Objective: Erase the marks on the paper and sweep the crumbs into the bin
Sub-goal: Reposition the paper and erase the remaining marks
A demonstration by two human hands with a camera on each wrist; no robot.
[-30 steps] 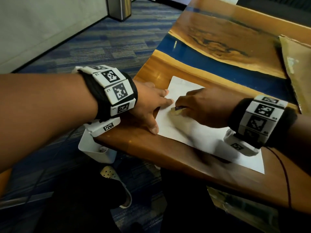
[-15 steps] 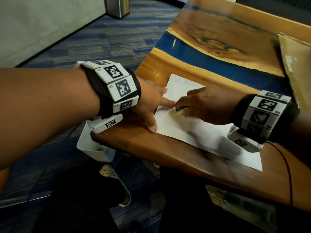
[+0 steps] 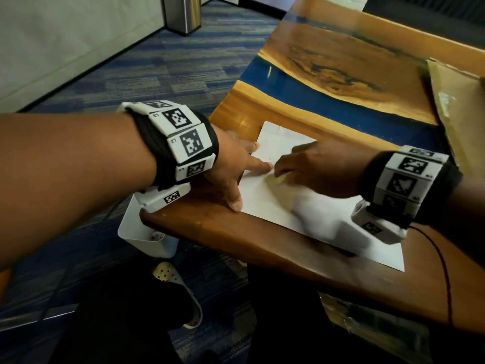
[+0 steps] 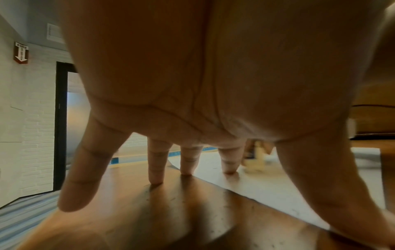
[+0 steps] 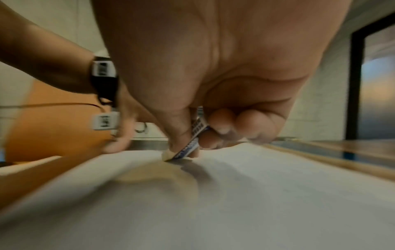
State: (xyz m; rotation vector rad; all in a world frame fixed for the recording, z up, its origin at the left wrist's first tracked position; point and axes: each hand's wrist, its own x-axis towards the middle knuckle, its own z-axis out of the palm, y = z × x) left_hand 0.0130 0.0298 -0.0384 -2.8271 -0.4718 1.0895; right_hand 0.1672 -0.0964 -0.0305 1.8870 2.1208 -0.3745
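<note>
Here wood-and-blue table [image 3: 328,82], white paper [image 3: 275,206], blue striped carpet [image 3: 157,64].

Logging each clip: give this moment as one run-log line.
phase: erasing | right hand: pinches eraser, tip on paper | left hand: fingers spread, pressing paper edge | bin: on floor beside table

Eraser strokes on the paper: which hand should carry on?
Right. The right hand already pinches the eraser, tip on the paper. The left hand lies spread at the sheet's edge, pinning it.
</note>
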